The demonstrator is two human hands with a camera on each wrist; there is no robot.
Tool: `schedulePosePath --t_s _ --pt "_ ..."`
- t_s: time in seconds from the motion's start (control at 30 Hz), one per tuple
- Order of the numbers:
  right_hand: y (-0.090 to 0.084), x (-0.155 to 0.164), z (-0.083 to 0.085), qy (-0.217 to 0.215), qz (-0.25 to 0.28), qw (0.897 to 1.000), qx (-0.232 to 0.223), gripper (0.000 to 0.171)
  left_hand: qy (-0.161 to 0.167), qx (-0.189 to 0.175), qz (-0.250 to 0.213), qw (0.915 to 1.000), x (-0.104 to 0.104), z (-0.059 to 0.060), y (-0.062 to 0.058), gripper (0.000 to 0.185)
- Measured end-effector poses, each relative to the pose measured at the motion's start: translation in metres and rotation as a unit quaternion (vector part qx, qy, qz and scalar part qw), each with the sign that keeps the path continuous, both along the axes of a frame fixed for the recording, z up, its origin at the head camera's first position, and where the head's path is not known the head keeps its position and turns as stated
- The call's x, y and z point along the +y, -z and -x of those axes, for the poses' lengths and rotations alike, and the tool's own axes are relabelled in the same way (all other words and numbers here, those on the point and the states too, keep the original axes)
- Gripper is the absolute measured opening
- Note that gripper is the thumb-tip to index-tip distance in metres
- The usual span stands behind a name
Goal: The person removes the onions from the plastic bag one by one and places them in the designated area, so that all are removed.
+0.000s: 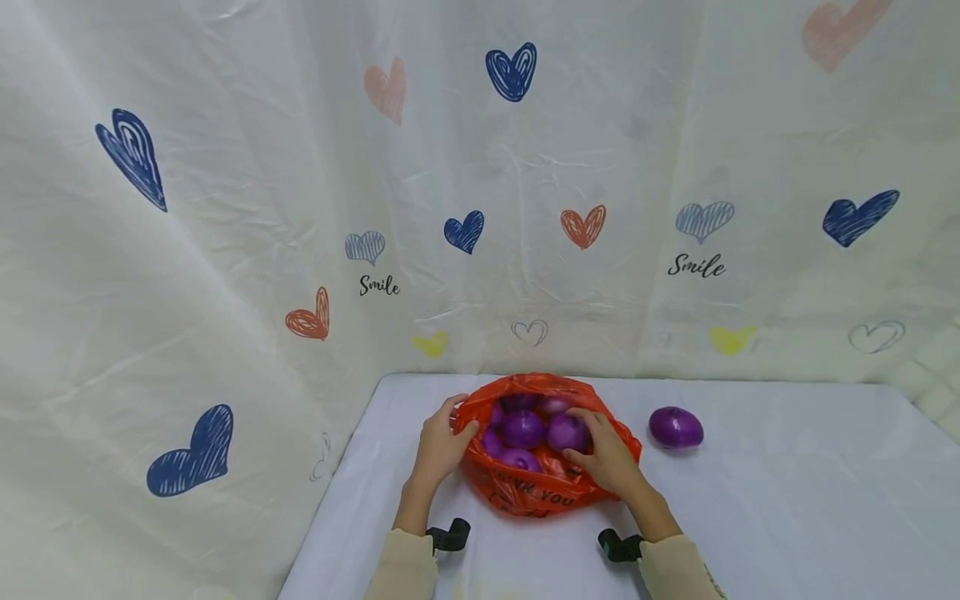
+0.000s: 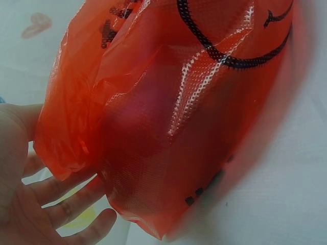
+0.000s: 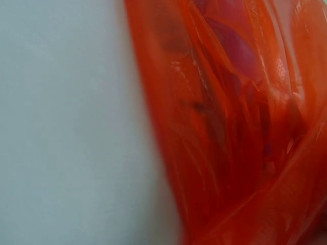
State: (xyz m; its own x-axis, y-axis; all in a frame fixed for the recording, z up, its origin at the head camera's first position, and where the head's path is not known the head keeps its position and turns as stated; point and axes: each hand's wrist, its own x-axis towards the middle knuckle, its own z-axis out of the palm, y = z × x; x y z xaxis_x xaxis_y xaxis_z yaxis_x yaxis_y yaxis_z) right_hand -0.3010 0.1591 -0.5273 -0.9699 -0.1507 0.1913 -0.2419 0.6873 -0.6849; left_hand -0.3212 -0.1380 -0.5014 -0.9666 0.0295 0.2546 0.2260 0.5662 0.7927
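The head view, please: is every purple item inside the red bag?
No, one purple item lies on the table beside the bag.

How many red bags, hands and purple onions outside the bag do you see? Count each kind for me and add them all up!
Red bag: 1
Hands, the left hand and right hand: 2
Purple onion outside the bag: 1
Total: 4

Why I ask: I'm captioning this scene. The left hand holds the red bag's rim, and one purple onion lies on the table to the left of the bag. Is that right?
Not quite: the purple onion lies on the table to the right of the red bag, as the head view shows. The left hand does hold the bag's rim.
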Motion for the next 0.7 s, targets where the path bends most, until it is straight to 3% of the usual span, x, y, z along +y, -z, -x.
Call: schedulePosePath --t_s 0.33,0.7 --pt "-0.004 0.003 -0.001 -0.005 -0.002 1.0 0.027 0.068 -0.001 -0.001 -0.001 1.0 0.0 -0.001 0.0 0.048" --pt "-0.028 0.008 -0.006 0.003 0.016 0.998 0.064 0.071 0.004 -0.015 -0.009 0.9998 0.001 -0.002 -0.001 0.049"
